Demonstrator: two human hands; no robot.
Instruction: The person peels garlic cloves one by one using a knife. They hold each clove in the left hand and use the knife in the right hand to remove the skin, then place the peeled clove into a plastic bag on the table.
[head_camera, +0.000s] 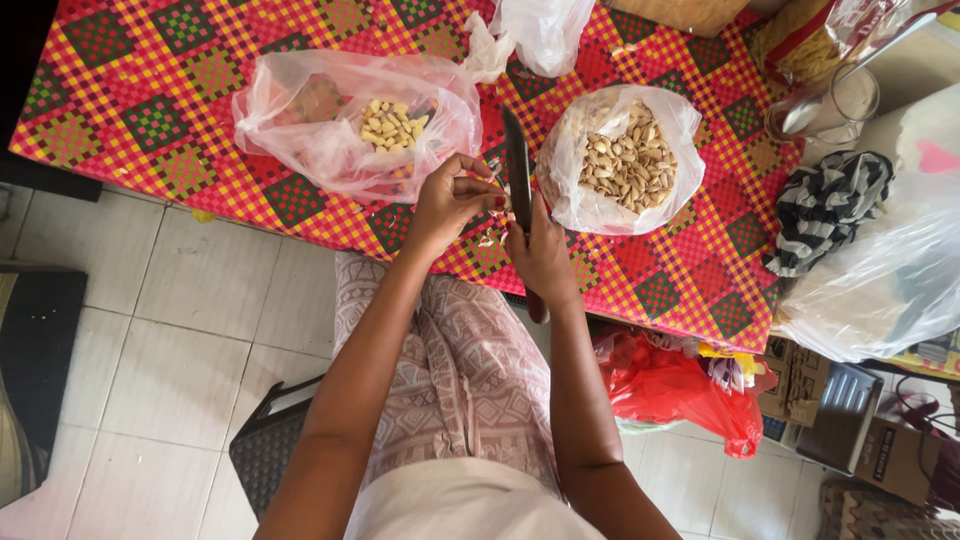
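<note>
My right hand (541, 258) grips a knife (517, 165) whose dark blade points away from me across the table's near edge. My left hand (447, 203) pinches a small garlic clove (494, 201) right against the blade. To the left lies a clear plastic bag (300, 140) with a small heap of peeled pale cloves (392, 124) inside. To the right stands an open plastic bag (672, 130) full of unpeeled cloves (625, 160).
A table with a red, yellow and green chequered cloth (160, 110) fills the top. A glass with a spoon (835, 105), a striped cloth (825, 205) and large clear bags (880, 290) crowd the right. A red bag (670, 385) and boxes sit on the tiled floor.
</note>
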